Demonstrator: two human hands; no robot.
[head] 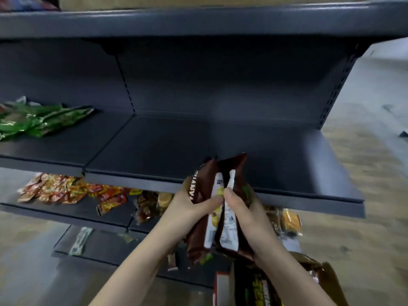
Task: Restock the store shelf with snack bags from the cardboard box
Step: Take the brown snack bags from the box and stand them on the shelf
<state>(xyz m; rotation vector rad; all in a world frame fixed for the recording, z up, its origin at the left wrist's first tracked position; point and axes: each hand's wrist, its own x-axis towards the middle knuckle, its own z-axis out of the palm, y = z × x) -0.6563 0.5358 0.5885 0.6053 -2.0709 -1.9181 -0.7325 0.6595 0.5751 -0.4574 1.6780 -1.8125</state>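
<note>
Snack bags (217, 208), upright, gripped between left hand (189, 206), right hand (240, 217), seemingly two

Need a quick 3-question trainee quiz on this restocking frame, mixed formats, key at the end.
1. True or false: the left hand and right hand each grip brown snack bags.
2. Which colour are the bags lying on the middle shelf's left section? A) green B) blue C) white
3. Fill in: the cardboard box sits at the frame's bottom ____.

Key: 1 true; 2 A; 3 right
</note>
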